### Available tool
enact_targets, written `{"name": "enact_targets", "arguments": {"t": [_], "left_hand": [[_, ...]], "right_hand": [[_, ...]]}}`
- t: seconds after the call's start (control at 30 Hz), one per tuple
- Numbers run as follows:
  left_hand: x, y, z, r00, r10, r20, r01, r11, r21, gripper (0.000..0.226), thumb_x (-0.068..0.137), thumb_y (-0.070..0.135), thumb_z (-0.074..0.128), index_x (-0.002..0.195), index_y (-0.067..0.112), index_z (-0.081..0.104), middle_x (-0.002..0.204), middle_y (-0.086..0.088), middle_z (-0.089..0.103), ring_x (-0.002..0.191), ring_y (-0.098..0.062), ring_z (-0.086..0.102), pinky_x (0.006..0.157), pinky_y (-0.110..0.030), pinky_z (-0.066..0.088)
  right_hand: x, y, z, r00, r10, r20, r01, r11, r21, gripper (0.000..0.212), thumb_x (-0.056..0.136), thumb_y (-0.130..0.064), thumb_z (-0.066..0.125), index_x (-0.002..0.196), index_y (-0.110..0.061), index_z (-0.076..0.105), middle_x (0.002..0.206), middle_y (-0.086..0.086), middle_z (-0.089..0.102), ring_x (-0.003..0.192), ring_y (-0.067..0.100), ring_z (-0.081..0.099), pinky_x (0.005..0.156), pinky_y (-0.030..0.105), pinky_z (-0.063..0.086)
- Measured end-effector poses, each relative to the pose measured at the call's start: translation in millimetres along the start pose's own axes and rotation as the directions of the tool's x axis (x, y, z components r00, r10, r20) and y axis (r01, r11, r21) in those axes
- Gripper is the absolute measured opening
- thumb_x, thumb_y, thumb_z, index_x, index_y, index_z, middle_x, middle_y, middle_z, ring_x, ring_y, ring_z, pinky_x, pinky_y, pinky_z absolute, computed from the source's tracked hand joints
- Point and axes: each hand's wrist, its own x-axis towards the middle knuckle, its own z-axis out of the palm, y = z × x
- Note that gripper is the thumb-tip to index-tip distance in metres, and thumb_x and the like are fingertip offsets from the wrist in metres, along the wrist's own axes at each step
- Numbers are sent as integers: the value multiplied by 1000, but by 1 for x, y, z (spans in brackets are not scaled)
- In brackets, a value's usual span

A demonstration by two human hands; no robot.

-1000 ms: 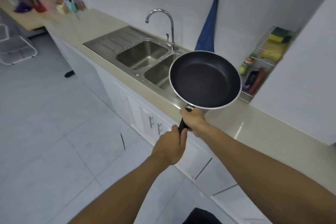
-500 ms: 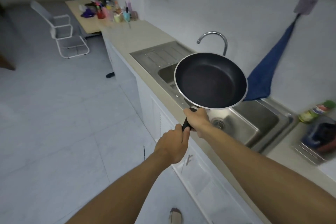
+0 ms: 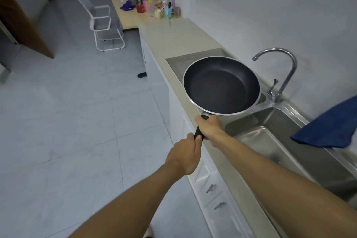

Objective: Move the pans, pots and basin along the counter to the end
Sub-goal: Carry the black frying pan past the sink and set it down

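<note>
Pan (image 3: 221, 85) mid-carry w/ both hands, left hand (image 3: 185, 155) & right hand (image 3: 209, 128) clamped on handle (image 3: 198, 133), bare counter (image 3: 173, 35) beyond them; other pots/basin not in view.

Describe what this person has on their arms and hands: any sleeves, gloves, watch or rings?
Nothing that shows. The left forearm and right forearm are bare to the picture's edge, no sleeve in view. The left hand and right hand are ungloved, with no watch, bracelet or ring visible.

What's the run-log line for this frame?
phase: carry | item: frying pan | left hand: grips handle end | right hand: grips handle near pan | pan: airborne over sink, not set down
</note>
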Motion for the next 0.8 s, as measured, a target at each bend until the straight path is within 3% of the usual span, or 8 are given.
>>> {"name": "enact_targets", "arguments": {"t": [0.33, 0.5, 0.6, 0.8], "left_hand": [[101, -84, -89, 999, 25, -20, -25, 1000, -9, 42, 102, 52, 15, 82, 25, 38, 69, 2, 54, 63, -17, 53, 55, -34, 37], [147, -125, -142, 999, 45, 13, -45, 999, -3, 46, 103, 52, 15, 91, 20, 44, 72, -1, 58, 63, -22, 59, 61, -43, 53], [174, -144, -164, 999, 50, 15, -50, 999, 17, 46, 103, 52, 15, 91, 20, 45, 71, -1, 57, 61, -20, 57, 60, -42, 51], [237, -170, -195, 999, 49, 24, -49, 999, -1, 44, 103, 52, 15, 94, 21, 44, 71, 1, 55, 58, -16, 56, 58, -39, 54]], "right_hand": [[82, -85, 103, 1000, -25, 7, 25, 1000, 6, 15, 84, -21, 56, 75, -10, 55, 68, 3, 55, 62, 18, 55, 44, 22, 45], [115, -129, 154, 1000, -22, -16, 22, 999, 27, 15, 84, -21, 57, 73, -11, 54, 65, 2, 53, 60, 17, 54, 38, 17, 41], [137, -151, 177, 1000, -16, -16, 16, 999, 39, 13, 84, -20, 57, 76, -9, 55, 69, 4, 56, 64, 18, 56, 42, 22, 47], [193, -187, 211, 1000, -12, -15, 12, 999, 30, 12, 86, -20, 57, 81, -10, 58, 72, 4, 59, 65, 16, 58, 37, 18, 45]]}}
